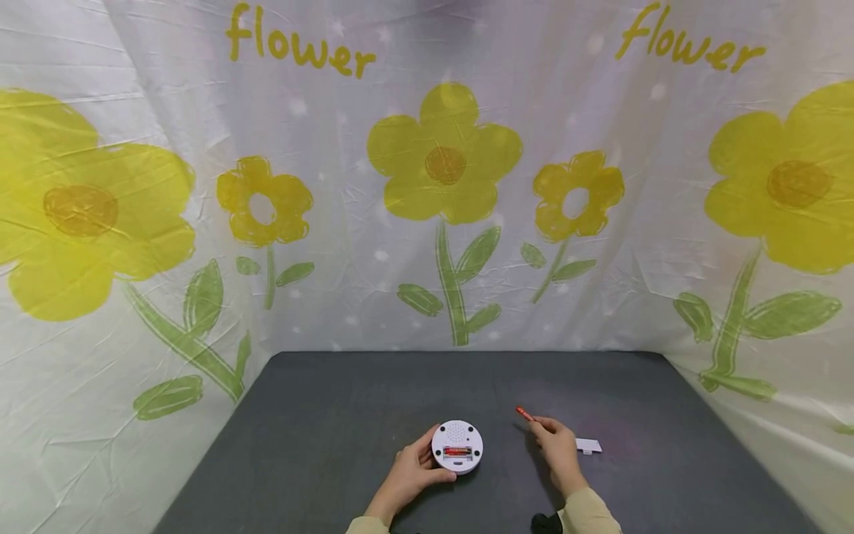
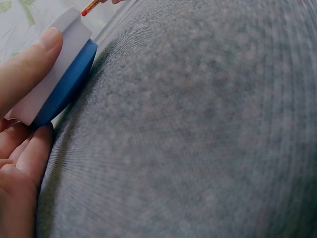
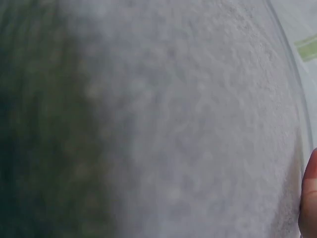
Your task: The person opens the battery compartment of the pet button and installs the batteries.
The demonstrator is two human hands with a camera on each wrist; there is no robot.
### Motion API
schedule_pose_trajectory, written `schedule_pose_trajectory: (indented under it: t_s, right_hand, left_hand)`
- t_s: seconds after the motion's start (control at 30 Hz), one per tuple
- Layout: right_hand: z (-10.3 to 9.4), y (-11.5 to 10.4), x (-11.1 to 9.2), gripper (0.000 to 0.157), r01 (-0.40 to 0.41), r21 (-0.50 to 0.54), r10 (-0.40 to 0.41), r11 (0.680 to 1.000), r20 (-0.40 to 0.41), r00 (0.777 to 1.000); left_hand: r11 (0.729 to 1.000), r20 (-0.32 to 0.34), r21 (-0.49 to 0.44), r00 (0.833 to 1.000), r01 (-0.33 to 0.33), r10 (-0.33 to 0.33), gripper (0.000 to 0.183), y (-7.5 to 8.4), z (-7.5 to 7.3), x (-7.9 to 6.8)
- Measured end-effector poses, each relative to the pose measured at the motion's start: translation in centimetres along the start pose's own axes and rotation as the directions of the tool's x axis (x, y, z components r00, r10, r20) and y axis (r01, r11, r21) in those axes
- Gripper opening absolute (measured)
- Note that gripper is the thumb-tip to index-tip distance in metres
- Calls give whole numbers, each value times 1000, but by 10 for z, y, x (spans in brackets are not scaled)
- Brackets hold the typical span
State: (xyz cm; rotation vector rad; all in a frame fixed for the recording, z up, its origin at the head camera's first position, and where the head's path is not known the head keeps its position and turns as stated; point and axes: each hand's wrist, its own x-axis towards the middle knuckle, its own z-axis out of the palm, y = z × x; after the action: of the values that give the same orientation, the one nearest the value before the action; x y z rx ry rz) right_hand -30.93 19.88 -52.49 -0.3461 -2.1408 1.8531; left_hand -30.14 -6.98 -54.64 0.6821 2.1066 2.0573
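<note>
A round white device (image 1: 457, 432) with a blue far side, visible in the left wrist view, is gripped by my left hand (image 1: 415, 469). Its back faces up, showing speaker holes and an uncovered battery compartment with a red battery (image 1: 457, 451) lying in it. To the right, my right hand (image 1: 555, 445) pinches another red battery (image 1: 523, 413) between thumb and fingers, above the table and apart from the device. A white battery cover (image 1: 590, 446) lies just right of that hand, partly hidden behind it. The right wrist view catches only a fingertip (image 3: 309, 198).
The dark grey tabletop (image 1: 320, 415) lies under both hands. Behind and beside it hangs a white curtain (image 1: 347, 297) printed with yellow flowers. Something black (image 1: 545, 523) sits by my right wrist at the bottom edge.
</note>
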Motion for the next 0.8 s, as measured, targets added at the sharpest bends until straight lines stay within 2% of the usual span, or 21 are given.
schedule_pose_trajectory:
  t_s: [0.2,0.37,0.6,0.8]
  right_hand:
    - [2,-2,-2,27,-17,41,14,999,54,998]
    - [10,-9,-7,24,19,102,-34,995,146,989]
    - [21,-16,-16,20,35,167,-85,985,299,951]
    - [26,-22,-23,23,25,187,-95,982,379,920]
  left_hand:
    - [1000,-3,13,1000,-7,7,89,-4,0,0]
    - [1000,-13,23,1000,-12,12,89,-1,0,-1]
    - [999,-16,35,1000,-1,2,89,2,0,-2]
    - [999,-18,47,1000,11,-11,89,1,0,-1]
